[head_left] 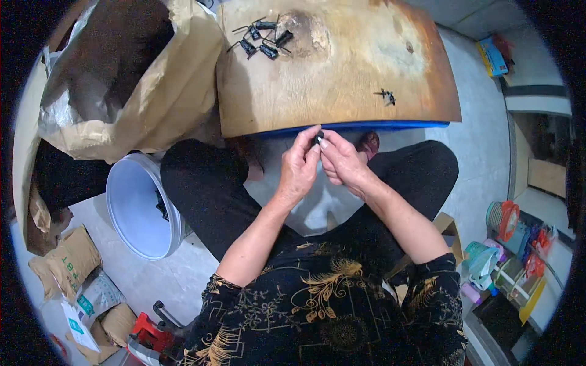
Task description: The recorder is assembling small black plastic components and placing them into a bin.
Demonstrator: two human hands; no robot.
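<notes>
Above my lap, just off the near edge of a wooden board (342, 79), my left hand (298, 163) and my right hand (343, 160) meet fingertip to fingertip. Both are closed in a pinch on a small black part (318, 139) with a whitish spot on it; the fingers cover most of it. Several black parts with thin prongs (267, 51) lie grouped at the board's far left. A few smaller black pieces (388, 96) lie together toward its right side.
A large brown paper sack (165, 91) with a dark lining stands at the left. Below it, a white bucket (174, 229) holds some black pieces. Brown packages (67, 259) and a red item (146, 334) are at lower left. Shelves with baskets (495, 213) line the right.
</notes>
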